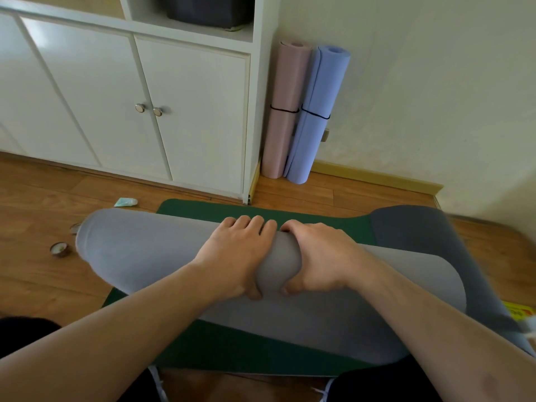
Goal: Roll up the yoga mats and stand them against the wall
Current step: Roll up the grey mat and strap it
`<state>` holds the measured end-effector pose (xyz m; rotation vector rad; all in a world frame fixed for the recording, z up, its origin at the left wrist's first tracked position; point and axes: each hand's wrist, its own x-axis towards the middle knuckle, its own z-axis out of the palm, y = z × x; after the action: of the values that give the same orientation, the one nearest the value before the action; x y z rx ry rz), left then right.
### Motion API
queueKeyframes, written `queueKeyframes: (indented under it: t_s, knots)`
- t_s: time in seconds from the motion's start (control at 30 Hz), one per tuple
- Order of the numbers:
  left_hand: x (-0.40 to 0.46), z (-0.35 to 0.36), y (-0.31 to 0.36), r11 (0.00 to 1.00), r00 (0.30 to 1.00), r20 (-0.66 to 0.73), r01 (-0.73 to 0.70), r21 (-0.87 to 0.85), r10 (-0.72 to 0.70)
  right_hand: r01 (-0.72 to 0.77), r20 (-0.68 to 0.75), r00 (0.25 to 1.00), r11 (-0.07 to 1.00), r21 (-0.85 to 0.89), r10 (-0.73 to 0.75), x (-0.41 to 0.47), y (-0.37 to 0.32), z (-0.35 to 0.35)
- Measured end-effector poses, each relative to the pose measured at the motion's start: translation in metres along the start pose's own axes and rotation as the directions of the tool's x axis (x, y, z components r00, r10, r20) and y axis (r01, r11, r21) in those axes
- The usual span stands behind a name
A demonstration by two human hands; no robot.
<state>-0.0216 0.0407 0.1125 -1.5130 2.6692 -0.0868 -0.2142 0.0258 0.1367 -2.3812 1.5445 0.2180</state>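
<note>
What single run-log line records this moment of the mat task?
step: rolling grey mat | left hand: grips roll | right hand: grips roll | under: green mat | done: pink mat, blue mat at wall

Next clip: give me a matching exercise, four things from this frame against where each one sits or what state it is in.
Things:
1. grey mat
2. green mat
3. pink mat
4. small round tin

States:
A. flat on the floor, under another mat
B. rolled, upright beside the cupboard
C. on bare floor, left of the mats
D. partly rolled, gripped by the left hand and right hand

Pairs: 1-D, 2-A, 3-B, 4-C
</note>
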Motion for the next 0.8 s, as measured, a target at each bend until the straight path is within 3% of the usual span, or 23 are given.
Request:
queueKeyframes:
  t_s: [0.1,0.23,0.37,0.43,0.6,0.7,0.8]
  knots:
    - [0.004,-0.002,-0.006,0.998,1.0,-0.027,0.008,-0.055,-0.01,0.038,-0.011,0.999,0.999,-0.026,-0.038,-0.002,0.001,0.001]
    - [0.004,-0.006,-0.016,0.976,0.997,0.017,0.082,-0.201,-0.08,0.096,-0.087,0.989,0.972,-0.214,-0.116,-0.004,-0.006,0.008]
    - [-0.001,-0.008,-0.018,0.958,0.994,0.055,0.107,-0.266,-0.095,0.132,-0.152,0.974,0.967,-0.219,-0.167,0.001,-0.006,0.009]
    - [-0.003,-0.007,-0.017,0.968,0.996,0.046,0.085,-0.238,-0.076,0.137,-0.157,0.973,0.97,-0.202,-0.17,0.003,-0.005,0.005]
    - [-0.003,-0.001,-0.004,0.999,0.999,0.036,0.028,0.022,-0.029,0.048,-0.079,0.995,0.997,-0.054,-0.052,0.003,0.001,-0.001]
    - [0.002,0.002,-0.001,1.0,1.0,0.003,0.018,0.02,-0.018,0.039,-0.036,0.999,0.999,-0.006,-0.039,0.002,0.002,0.002]
    - [0.004,0.002,-0.006,1.0,1.0,-0.015,0.004,-0.028,-0.005,0.065,-0.052,0.996,0.995,-0.07,-0.069,-0.002,0.002,0.006]
